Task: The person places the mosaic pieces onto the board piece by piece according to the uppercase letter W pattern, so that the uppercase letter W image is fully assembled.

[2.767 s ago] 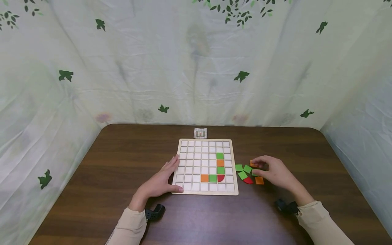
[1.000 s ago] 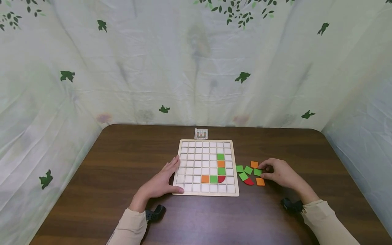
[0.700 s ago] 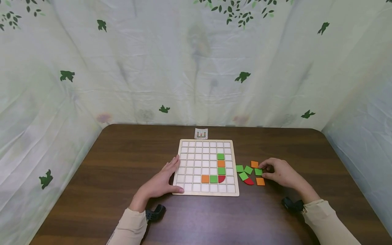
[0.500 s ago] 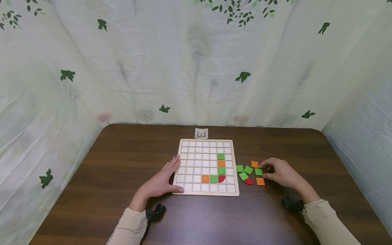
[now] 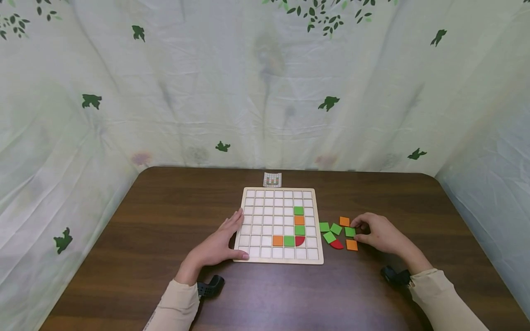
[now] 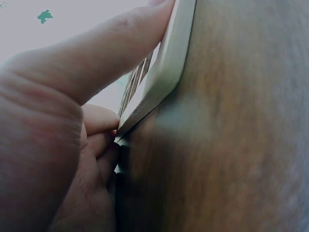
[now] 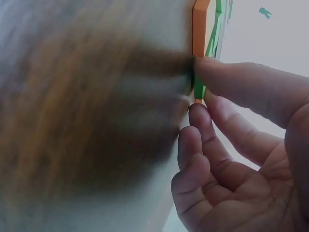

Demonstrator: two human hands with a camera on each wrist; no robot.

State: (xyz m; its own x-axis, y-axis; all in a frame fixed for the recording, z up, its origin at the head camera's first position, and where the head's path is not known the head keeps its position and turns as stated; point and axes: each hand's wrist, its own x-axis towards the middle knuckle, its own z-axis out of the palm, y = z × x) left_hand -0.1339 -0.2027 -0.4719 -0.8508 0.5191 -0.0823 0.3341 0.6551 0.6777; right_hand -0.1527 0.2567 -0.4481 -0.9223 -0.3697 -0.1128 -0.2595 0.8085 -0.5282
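Right grip [image 5: 374, 233]: pinching one green tile [image 5: 349, 232]; likely light, stiff, best held by opposite edges. Left grip [image 5: 218, 244]: spread, touching board [image 5: 268, 220].

Your head view is evenly lit, with pale glare on the tabletop [image 5: 285, 294] toward six o'clock. Your left wrist view blurs that surface at three o'clock and washes out the backdrop [image 6: 77, 14] at eleven. In your right wrist view, soft shadows run from your right hand [image 7: 265, 186] toward nine, and one o'clock is nearly white.
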